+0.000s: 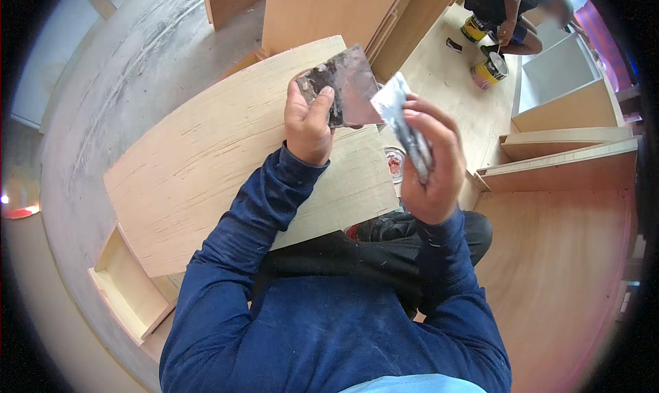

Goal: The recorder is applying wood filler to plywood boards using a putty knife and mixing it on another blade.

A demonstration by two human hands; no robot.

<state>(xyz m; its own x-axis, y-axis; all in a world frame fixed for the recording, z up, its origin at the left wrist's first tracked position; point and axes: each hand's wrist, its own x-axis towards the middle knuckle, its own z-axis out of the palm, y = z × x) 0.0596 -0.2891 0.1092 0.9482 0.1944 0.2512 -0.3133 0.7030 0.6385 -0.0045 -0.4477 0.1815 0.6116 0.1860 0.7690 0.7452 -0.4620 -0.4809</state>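
Observation:
My left hand [310, 124] is closed on the left edge of a flat square plate [357, 91], dark, shiny and smeared, with the thumb across its top. My right hand [434, 156] grips a thin, flat scraper-like piece [398, 108] coated in white and grey. Its far end is close to the plate's right edge; I cannot tell whether they touch. Below both hands lies a pale curved wooden panel [226, 159] with fine dark grain lines. Just left of my right hand, an open round can [393, 163] with something reddish inside is partly hidden.
A shallow wooden drawer-like box [130, 290] sits at the lower left. Large wooden cabinet panels [322, 15] stand ahead. To the right are stacked boards [563, 163] and a broad wooden panel [556, 276]. At the far right, a person [511, 15] crouches by yellow-and-black buckets [491, 70].

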